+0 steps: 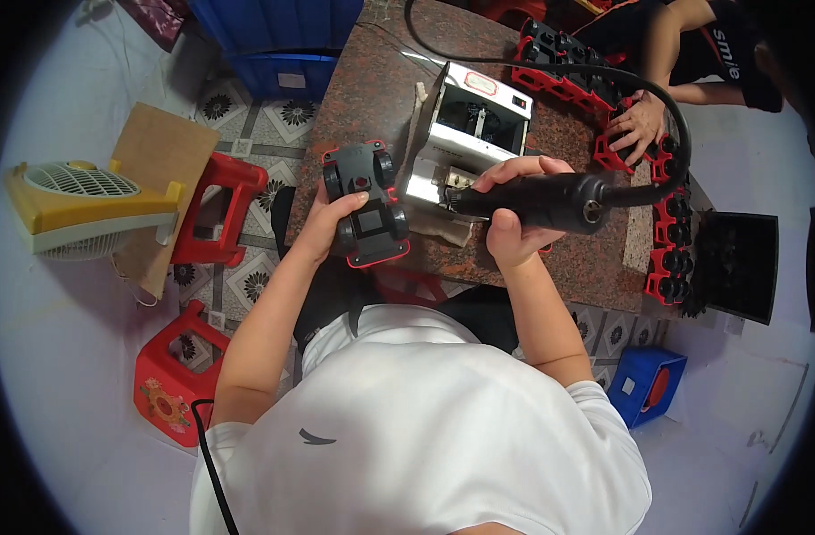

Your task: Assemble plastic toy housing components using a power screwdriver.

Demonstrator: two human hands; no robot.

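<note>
My left hand (pixel 323 225) is closed around a toy car (pixel 368 223), black with red edges and black wheels, its underside turned up. It is held over the near left edge of the table. In my right hand (pixel 512 245) lies a black electric screwdriver (pixel 559 201), its tip pointing left toward the car but apart from it. A thick black cord (pixel 688 134) loops from its back end over the table. Just beyond my hands stands a white screw feeder (pixel 485 87) with an open top; the screwdriver's front crosses its near end.
Red-and-black toy cars line the speckled table's (pixel 354 98) far and right sides. A co-worker's hand (pixel 639 129) rests on one at the right. A yellow fan (pixel 86 209), red stools (pixel 180 379), blue bins (pixel 278 76) and a black panel (pixel 737 265) stand around.
</note>
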